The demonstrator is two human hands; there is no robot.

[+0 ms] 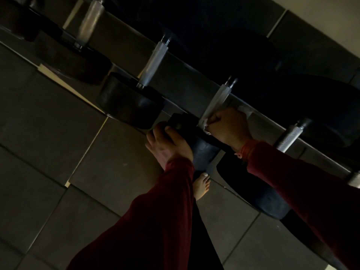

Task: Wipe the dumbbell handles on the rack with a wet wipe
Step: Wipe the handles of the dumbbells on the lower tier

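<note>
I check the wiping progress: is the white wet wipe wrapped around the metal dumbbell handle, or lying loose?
Wrapped: the right hand grips the white wet wipe around the knurled metal dumbbell handle.

sleeves [175,191] dark red | wipe [209,112] white | handles [153,63] silver, knurled | weights [130,102] black

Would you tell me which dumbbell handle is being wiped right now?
The third handle from the left: the right hand wraps the white wipe around it; the others are bare.

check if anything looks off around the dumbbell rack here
One oddity: a bare foot stands directly below the heavy dumbbell head that the left hand holds. The dumbbells look evenly seated; nothing seems spilled or damaged.
</note>
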